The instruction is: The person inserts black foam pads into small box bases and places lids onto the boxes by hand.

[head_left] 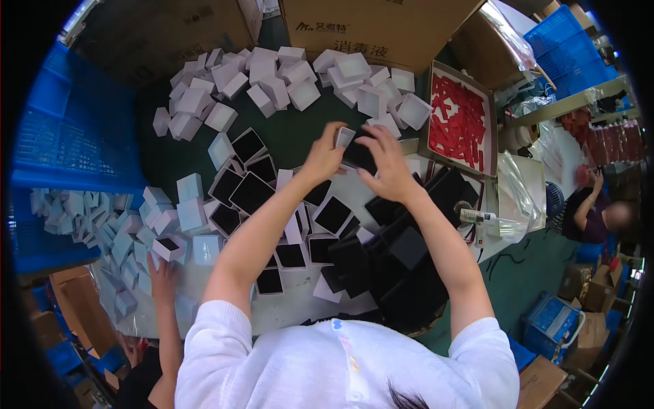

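Observation:
My left hand (323, 157) is closed on a small white box (345, 137), which is tilted on its side over the table. My right hand (390, 165) has its fingers around a black insert (361, 157), held right against the box; how far it sits inside cannot be made out. Below my hands lie several white boxes with black inserts (252, 193) in them. A heap of loose black inserts (409, 249) is beside my right forearm. Past my hands, white boxes with no black in them (272, 88) are piled.
A tray of red pieces (456, 119) stands at the right. Large cartons (375, 27) line the back, and a blue crate (78, 123) is at the left. A co-worker's hand (162, 279) touches a box at the left. Another person (596, 211) sits far right.

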A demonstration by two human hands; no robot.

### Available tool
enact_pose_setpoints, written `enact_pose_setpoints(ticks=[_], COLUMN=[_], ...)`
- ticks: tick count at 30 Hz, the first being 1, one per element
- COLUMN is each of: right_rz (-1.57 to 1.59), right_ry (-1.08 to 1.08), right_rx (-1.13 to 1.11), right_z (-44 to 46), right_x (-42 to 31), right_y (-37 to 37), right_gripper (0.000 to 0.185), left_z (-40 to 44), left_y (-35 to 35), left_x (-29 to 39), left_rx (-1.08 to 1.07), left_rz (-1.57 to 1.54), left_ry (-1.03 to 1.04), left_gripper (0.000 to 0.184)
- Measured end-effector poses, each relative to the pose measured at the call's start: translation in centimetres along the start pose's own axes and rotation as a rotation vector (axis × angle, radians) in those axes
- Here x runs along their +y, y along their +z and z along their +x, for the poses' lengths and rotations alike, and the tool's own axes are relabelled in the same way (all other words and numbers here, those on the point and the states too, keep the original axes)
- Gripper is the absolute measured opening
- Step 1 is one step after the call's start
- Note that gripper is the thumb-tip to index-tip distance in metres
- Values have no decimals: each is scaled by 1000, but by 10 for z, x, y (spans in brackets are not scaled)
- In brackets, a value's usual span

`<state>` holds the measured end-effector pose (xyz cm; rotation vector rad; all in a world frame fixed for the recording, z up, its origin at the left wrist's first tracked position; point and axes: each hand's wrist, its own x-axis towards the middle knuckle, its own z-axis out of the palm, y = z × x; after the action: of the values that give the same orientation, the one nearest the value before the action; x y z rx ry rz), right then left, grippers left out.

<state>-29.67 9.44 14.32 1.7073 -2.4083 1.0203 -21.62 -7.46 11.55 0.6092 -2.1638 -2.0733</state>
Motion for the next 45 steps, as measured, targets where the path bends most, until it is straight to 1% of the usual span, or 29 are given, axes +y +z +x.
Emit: enact_pose_setpoints(ticks=[1, 3, 6, 8, 9, 11, 14, 15, 16, 18, 19, 20, 22, 23, 27, 28, 29, 30, 32, 33, 34, 35, 36, 38, 39, 41, 43, 44, 45], right_rz=[66, 67, 157, 304, 306, 1049, 1046, 1119, 1121, 871, 777, 777, 558, 535, 682, 849, 1016, 1017, 584, 360, 157, -48, -76, -182, -181, -46, 67, 66, 177], right_ry=[9, -36, -58, -63, -63, 268, 243, 270, 270, 255, 335, 338, 398, 343, 391, 422, 452, 454, 576, 468, 460, 444, 400, 382, 382, 484, 592, 594, 729], right_rx=[-35, -52, -109, -134, -135, 198, 190, 161, 160, 94, 228, 228, 266, 293, 331, 368, 404, 401, 333, 109, -211, -532, -626, -592, -593, -468, -242, -240, -197], right_z=[2, 6, 11, 15, 14, 12, 21, 22, 24, 30, 34, 33, 34, 33, 37, 36, 34, 30, 16, 3, -5, -15, -31, -43, -39, -30, -20, -12, -4], right_x=[-10, -15, -23, -27, -28, -31, -40, -44, -47, -51, -50, -45, -39, -38, -46, -44, -43, -40, -29, -21, -30, -38, -31, -32, -32, -28, -12, -1, 10], right_y=[1, -2, -8, -14, -9, 4, 5, 4, 3, 4, 10, 15, 21, 25, 33, 37, 40, 41, 38, 44, 42, 40, 59, 79, 76, 65, 54, 46, 38], right_gripper=[54, 51, 43, 37, 37, 34, 33, 34, 34, 31, 27, 27, 27, 29, 29, 28, 27, 27, 24, 25, 28, 31, 32, 24, 24, 19, 21, 21, 24], left_z=[-5, -24, -44, -46, -50, -58, -64, -66, -68, -73, -75, -76, -77, -80, -89, -87, -83, -80, -80, -80, -81, -83, -84, -85, -84, -81, -83, -81, -79], left_y=[3, 4, 0, -8, -11, -18, -21, -21, -18, -14, -15, -18, -25, -24, -13, -16, -22, -29, -40, -44, -47, -49, -49, -48, -52, -64, -73, -75, -77], left_x=[3, 14, 34, 32, 35, 45, 41, 40, 39, 36, 36, 36, 42, 46, 58, 54, 45, 38, 37, 41, 43, 44, 44, 43, 43, 46, 57, 55, 53], left_rx=[-43, -137, -109, -143, -215, -319, -294, -291, -229, -104, -36, -38, -46, -68, -91, -93, -84, -74, -44, -35, -27, -72, -74, -31, -16, 2, -2, -6, -36], left_rz=[-230, -591, -551, -580, -621, -639, -500, -499, -403, -215, -383, -383, -368, -266, -184, -184, -299, -414, -418, -446, -475, -508, -510, -371, -388, -316, -196, -196, -177], left_ry=[-7, -223, -252, -236, -226, -250, -231, -233, -212, -170, -189, -191, -245, -234, -148, -148, -146, -145, -165, -228, -294, -296, -301, -160, -181, -206, -268, -268, -282], left_gripper=[44, 42, 46, 44, 41, 39, 43, 43, 42, 40, 34, 34, 32, 32, 34, 34, 36, 37, 38, 37, 37, 45, 45, 57, 65, 63, 58, 58, 57])
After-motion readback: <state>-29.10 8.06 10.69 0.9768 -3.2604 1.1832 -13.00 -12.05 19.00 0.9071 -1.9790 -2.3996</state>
